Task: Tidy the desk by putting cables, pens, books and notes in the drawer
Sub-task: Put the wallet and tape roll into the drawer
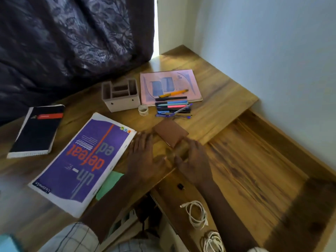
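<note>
**Desk State: Both Hands at the Front Edge, Drawer Open**

While both hands rest near the desk's front edge, neither grips an item. The left hand lies flat with fingers spread, beside the purple book. The right hand has loosely curled fingers, just short of the brown wallet-like pad; contact cannot be confirmed because of blur.

Surrounding items:
- Pens lie bunched beside a tape roll, overlapping the pink notebook.
- A compartmented organiser stands behind the tape.
- A black notebook lies far left; a green note protrudes from under the purple book.
- Two white cables lie coiled in the open drawer, with a small black object near them.

The wooden desk meets a pale wall on the right and a dark curtain at the back.
</note>
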